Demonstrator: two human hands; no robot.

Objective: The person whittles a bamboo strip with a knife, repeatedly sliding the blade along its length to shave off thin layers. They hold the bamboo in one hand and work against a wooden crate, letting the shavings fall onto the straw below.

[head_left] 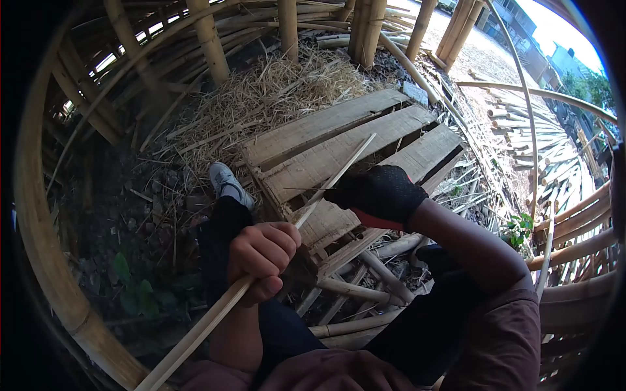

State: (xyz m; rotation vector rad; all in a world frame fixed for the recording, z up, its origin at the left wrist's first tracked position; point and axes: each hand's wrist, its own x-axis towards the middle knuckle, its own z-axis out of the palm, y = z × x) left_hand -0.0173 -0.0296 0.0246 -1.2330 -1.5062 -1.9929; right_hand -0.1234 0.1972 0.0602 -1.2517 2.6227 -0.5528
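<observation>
My left hand [264,260], bare, is wrapped round a long pale bamboo strip [208,320]. The strip runs slantwise from the lower left, through the fist, to a far end over the wooden slats. My right hand [381,195] wears a black and red glove and is closed beside the strip's upper part. From its fingers a thin dark blade [303,189] points left across the strip, seen nearly edge-on like a knife; its handle is hidden in the glove. Beneath both lies a low slatted wooden platform [345,140].
Straw and shavings [280,91] cover the ground behind the platform. Bamboo posts [208,42] stand at the back, and a thick bamboo pole [49,274] curves along the left. Cut bamboo pieces [548,143] lie stacked at the right. My shoe [228,181] rests left of the platform.
</observation>
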